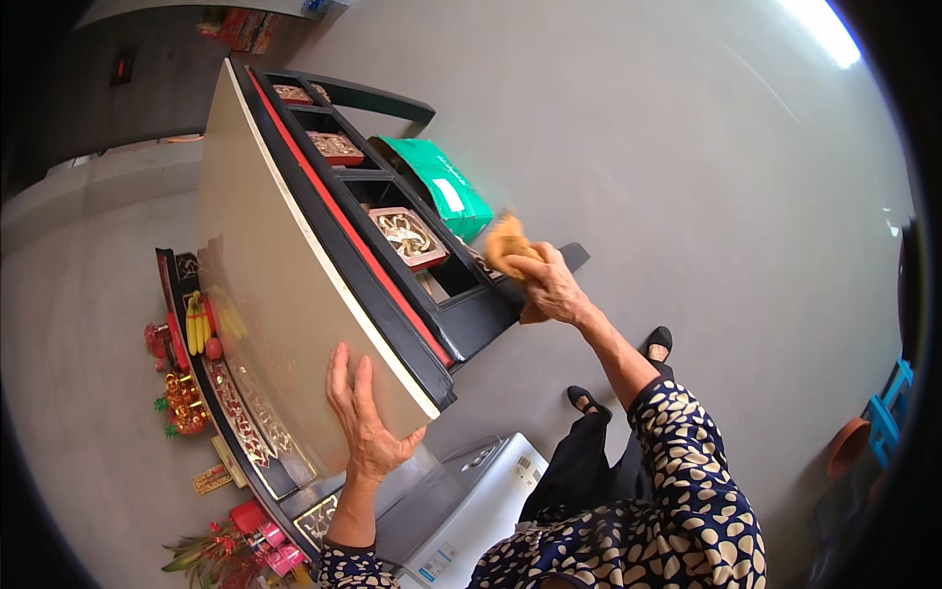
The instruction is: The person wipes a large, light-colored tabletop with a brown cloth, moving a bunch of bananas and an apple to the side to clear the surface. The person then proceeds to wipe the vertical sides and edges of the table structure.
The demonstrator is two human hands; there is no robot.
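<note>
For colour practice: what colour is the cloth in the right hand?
The cloth is tan-orange, shown in the head view.

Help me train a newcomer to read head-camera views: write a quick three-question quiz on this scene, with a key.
1. Which hand grips the tan cloth?
2. True or false: the left hand has its fingers spread over the pale tabletop.
3. What colour is the long strip along the side of the table's dark frame?
A) Blue
B) Red
C) Yellow

Key:
1. The right hand.
2. True.
3. B.
</note>
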